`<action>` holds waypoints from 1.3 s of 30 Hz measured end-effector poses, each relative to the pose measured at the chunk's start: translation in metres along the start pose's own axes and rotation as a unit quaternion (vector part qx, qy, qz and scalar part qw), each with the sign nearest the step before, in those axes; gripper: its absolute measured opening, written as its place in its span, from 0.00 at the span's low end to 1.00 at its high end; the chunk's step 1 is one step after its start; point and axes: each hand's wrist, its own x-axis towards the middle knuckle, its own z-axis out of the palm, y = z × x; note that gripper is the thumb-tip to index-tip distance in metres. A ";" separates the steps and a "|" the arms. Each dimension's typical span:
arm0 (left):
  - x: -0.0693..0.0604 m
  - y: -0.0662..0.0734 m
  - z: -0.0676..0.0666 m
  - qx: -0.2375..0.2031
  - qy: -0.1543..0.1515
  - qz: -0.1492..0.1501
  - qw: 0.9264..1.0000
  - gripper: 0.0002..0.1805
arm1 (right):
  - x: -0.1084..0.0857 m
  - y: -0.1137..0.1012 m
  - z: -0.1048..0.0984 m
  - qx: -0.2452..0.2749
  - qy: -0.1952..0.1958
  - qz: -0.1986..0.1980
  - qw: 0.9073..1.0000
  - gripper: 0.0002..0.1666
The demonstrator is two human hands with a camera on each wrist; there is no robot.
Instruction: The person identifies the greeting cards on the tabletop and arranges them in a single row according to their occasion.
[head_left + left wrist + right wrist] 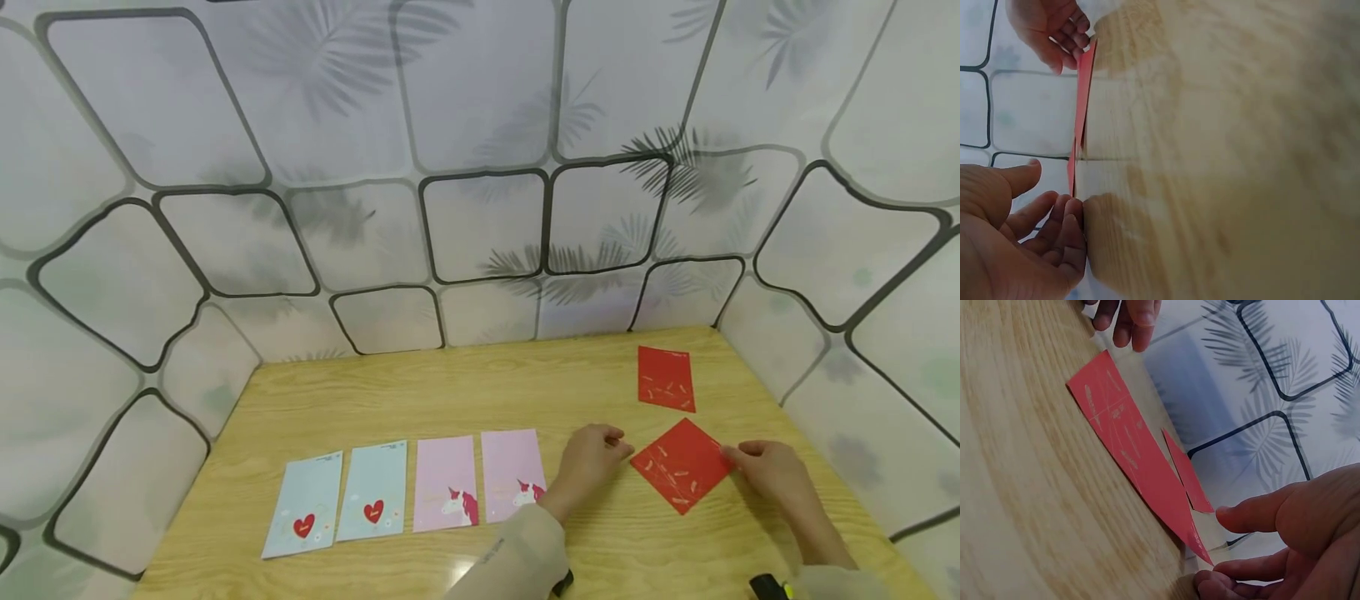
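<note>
In the head view a red card (681,467) with pale print lies turned like a diamond on the wooden table. My right hand (776,477) holds its right corner at the fingertips; that corner bends up slightly in the right wrist view, where the thumb (1254,511) looks apart from it. Close to the card's left corner is my left hand (591,465), its fingers loosely curved and holding nothing. A gap shows between those fingers (1124,328) and the card. Behind lies a second red card (666,379).
Left of the hands lie two pink unicorn cards (444,471) (512,467) and two light-blue heart cards (309,492) (375,475) in a row. A patterned cloth wall (487,308) borders the table (420,392) at the back and sides.
</note>
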 end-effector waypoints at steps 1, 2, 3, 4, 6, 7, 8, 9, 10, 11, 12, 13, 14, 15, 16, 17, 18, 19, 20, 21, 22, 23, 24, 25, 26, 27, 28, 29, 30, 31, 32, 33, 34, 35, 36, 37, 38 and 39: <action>0.000 0.000 0.001 0.008 0.001 -0.001 1.000 0.13 | 0.000 0.000 0.001 -0.002 -0.004 0.001 1.000 0.44; 0.000 0.001 0.002 0.016 0.003 -0.002 1.000 0.13 | 0.000 0.001 0.001 -0.001 -0.005 0.002 1.000 0.44; 0.001 0.001 0.004 0.023 0.004 -0.005 1.000 0.13 | 0.000 0.001 0.001 -0.002 -0.006 0.002 1.000 0.44; 0.001 0.002 0.004 0.030 0.005 -0.006 1.000 0.13 | 0.000 0.001 0.002 -0.004 -0.004 -0.001 1.000 0.44; 0.001 0.003 0.006 0.047 0.006 -0.009 0.999 0.12 | 0.000 0.001 0.003 -0.011 0.001 -0.006 1.000 0.41; 0.002 0.003 0.007 0.056 0.006 -0.010 0.998 0.12 | 0.000 0.001 0.003 -0.013 0.004 -0.007 1.000 0.40; 0.002 0.004 0.007 0.063 0.006 -0.011 0.998 0.12 | 0.000 0.001 0.004 -0.015 0.007 -0.009 1.000 0.39; 0.002 0.004 0.008 0.072 0.006 -0.012 0.997 0.12 | 0.001 0.001 0.005 -0.019 0.009 -0.011 1.000 0.38; 0.002 0.005 0.008 0.082 0.009 -0.009 0.997 0.12 | 0.001 0.001 0.005 -0.022 0.011 -0.012 1.000 0.37; 0.002 0.005 0.008 0.092 0.011 -0.007 0.996 0.11 | 0.001 0.001 0.006 -0.022 0.012 -0.012 1.000 0.36; 0.001 0.006 0.008 0.101 0.013 -0.005 0.995 0.11 | 0.002 0.001 0.006 -0.022 0.011 -0.012 1.000 0.36; 0.001 0.006 0.008 0.110 0.014 -0.003 0.994 0.12 | 0.003 0.001 0.007 -0.022 0.012 -0.012 1.000 0.35; 0.001 0.006 0.008 0.122 0.014 -0.001 0.992 0.12 | 0.003 0.002 0.008 -0.024 0.015 -0.014 0.999 0.35; 0.001 0.007 0.009 0.135 0.013 0.000 0.991 0.12 | 0.004 0.002 0.009 -0.025 0.016 -0.014 0.999 0.34; 0.001 0.007 0.010 0.148 0.012 0.000 0.989 0.13 | 0.004 0.002 0.009 -0.027 0.020 -0.015 0.999 0.33; 0.001 0.007 0.011 0.159 0.010 -0.001 0.987 0.13 | 0.005 0.003 0.010 -0.026 0.024 -0.013 0.999 0.33; 0.001 0.007 0.012 0.167 0.008 -0.002 0.986 0.14 | 0.005 0.003 0.011 -0.027 0.027 -0.013 0.999 0.32; 0.001 0.006 0.014 0.176 0.008 -0.005 0.984 0.14 | 0.005 0.003 0.012 -0.027 0.031 -0.013 0.999 0.32; 0.002 0.006 0.016 0.184 0.007 -0.007 0.983 0.14 | 0.005 0.002 0.012 -0.028 0.034 -0.013 0.999 0.31; 0.002 0.007 0.017 0.189 0.007 -0.009 0.982 0.14 | 0.006 0.002 0.012 -0.028 0.035 -0.013 0.999 0.31; 0.003 0.007 0.019 0.196 0.008 -0.010 0.981 0.14 | 0.006 0.001 0.013 -0.028 0.037 -0.013 0.999 0.30; 0.003 0.008 0.020 0.203 0.010 -0.011 0.979 0.14 | 0.005 0.001 0.013 -0.027 0.036 -0.012 0.999 0.30; 0.003 0.008 0.021 0.209 0.012 -0.013 0.978 0.14 | 0.005 0.000 0.012 -0.027 0.034 -0.012 0.999 0.29; 0.003 0.009 0.022 0.217 0.015 -0.014 0.976 0.13 | 0.005 0.000 0.013 -0.026 0.035 -0.012 0.999 0.28; 0.003 0.010 0.022 0.223 0.016 -0.013 0.975 0.13 | 0.005 0.000 0.013 -0.025 0.034 -0.011 0.999 0.28; 0.003 0.011 0.023 0.229 0.019 -0.013 0.973 0.12 | 0.005 0.000 0.013 -0.023 0.034 -0.009 0.999 0.27; 0.002 0.011 0.023 0.234 0.022 -0.013 0.972 0.12 | 0.005 -0.001 0.013 -0.022 0.035 -0.008 0.999 0.26; 0.001 0.012 0.023 0.236 0.024 -0.013 0.971 0.11 | 0.005 0.000 0.013 -0.021 0.036 -0.009 0.999 0.26; 0.001 0.012 0.023 0.237 0.026 -0.012 0.971 0.11 | 0.005 0.000 0.013 -0.019 0.037 -0.011 0.999 0.25; 0.000 0.012 0.023 0.240 0.028 -0.012 0.970 0.10 | 0.005 0.001 0.014 -0.014 0.041 -0.013 0.999 0.25; 0.000 0.012 0.023 0.242 0.028 -0.012 0.970 0.10 | 0.005 0.001 0.014 -0.007 0.043 -0.015 0.999 0.25; 0.000 0.012 0.023 0.244 0.029 -0.012 0.969 0.10 | 0.005 0.002 0.014 -0.001 0.046 -0.018 0.999 0.25; 0.000 0.012 0.023 0.244 0.028 -0.013 0.969 0.10 | 0.004 0.002 0.014 0.014 0.045 -0.019 0.999 0.25; 0.000 0.012 0.022 0.243 0.025 -0.015 0.970 0.10 | 0.004 0.003 0.015 0.038 0.041 -0.018 0.998 0.26; 0.000 0.013 0.022 0.239 0.022 -0.016 0.971 0.10 | 0.003 0.002 0.015 0.067 0.035 -0.013 0.997 0.27; 0.000 0.013 0.022 0.235 0.019 -0.018 0.972 0.10 | 0.003 0.002 0.015 0.097 0.029 -0.008 0.995 0.28; 0.000 0.012 0.021 0.228 0.016 -0.019 0.973 0.10 | 0.003 0.001 0.015 0.129 0.019 -0.002 0.991 0.29; 0.001 0.012 0.021 0.220 0.014 -0.019 0.975 0.10 | 0.002 0.000 0.014 0.162 0.010 0.002 0.987 0.30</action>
